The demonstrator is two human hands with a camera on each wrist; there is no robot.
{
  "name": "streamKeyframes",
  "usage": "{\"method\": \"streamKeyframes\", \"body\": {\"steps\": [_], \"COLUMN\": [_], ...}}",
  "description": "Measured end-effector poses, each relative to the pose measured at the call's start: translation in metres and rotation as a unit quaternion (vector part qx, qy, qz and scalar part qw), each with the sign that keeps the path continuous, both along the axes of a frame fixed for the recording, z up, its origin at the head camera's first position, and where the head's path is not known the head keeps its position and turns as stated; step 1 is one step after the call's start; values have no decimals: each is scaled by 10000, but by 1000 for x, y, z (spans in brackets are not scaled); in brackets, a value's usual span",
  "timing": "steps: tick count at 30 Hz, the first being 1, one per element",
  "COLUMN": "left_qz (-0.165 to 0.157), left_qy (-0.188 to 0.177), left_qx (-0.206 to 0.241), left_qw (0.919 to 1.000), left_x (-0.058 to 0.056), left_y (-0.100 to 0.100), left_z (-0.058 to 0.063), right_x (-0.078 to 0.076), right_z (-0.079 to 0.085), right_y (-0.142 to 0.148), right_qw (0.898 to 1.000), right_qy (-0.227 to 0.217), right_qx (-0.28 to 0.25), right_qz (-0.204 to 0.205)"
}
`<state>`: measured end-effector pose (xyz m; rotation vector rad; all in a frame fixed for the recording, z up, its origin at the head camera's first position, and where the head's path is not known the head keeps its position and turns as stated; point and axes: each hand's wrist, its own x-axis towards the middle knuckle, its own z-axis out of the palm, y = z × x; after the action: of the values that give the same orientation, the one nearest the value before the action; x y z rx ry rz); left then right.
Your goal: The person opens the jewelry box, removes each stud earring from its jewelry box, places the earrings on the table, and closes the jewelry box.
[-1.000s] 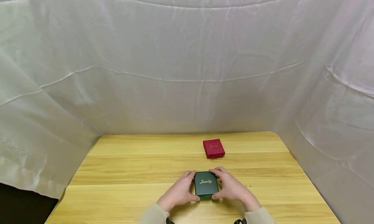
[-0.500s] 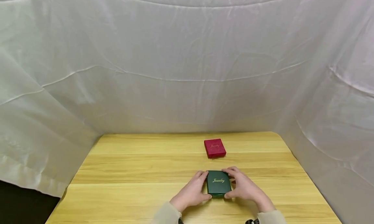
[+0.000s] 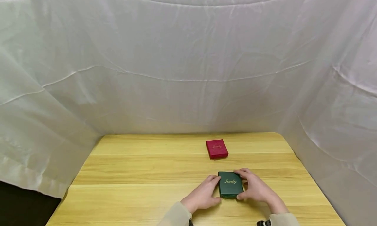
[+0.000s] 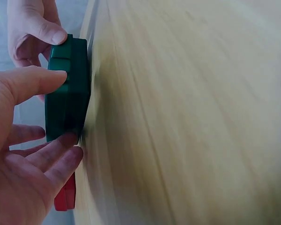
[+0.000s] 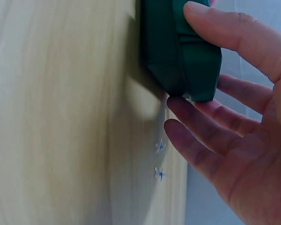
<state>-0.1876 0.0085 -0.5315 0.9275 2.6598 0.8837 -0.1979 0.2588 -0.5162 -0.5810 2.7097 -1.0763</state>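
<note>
A dark green jewelry box (image 3: 230, 183), its lid marked "Jewelry" in gold, lies closed between both hands near the table's front. My left hand (image 3: 203, 194) holds its left side, index finger at the far corner and thumb at the near one. On the other side my right hand (image 3: 257, 188) grips it, thumb on the front and fingers by the far right corner. The left wrist view shows the left thumb against the green box (image 4: 68, 93). Beyond the right fingertips, two small star-shaped pieces (image 5: 159, 146) with blue centres lie on the wood in the right wrist view.
A red jewelry box (image 3: 217, 149) sits closed farther back on the wooden table (image 3: 132, 173). Pale cloth (image 3: 188, 55) hangs behind the table and along both sides. A dark gap shows past the table's left edge.
Both hands have moved to the right together with the green jewelry box. My right hand now covers the spot where small marks showed on the table. The red box stays in place.
</note>
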Motion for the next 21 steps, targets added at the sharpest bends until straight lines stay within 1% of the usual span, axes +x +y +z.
{"method": "streamKeyframes", "body": {"steps": [5, 11, 21], "left_qz": [-93, -53, -101], "left_qy": [63, 10, 70], "left_qx": [-97, -290, -405], "left_qw": [9999, 9996, 9991], "left_x": [-1, -3, -3], "left_y": [4, 9, 13], "left_z": [1, 2, 4], "right_x": [-3, -4, -7], "right_z": [0, 1, 1], "right_y": [6, 9, 14], "right_qw": [9999, 9998, 9998], "right_qy": [-94, -43, -128], "right_qx": [29, 133, 115], "right_qz": [-107, -170, -80]}}
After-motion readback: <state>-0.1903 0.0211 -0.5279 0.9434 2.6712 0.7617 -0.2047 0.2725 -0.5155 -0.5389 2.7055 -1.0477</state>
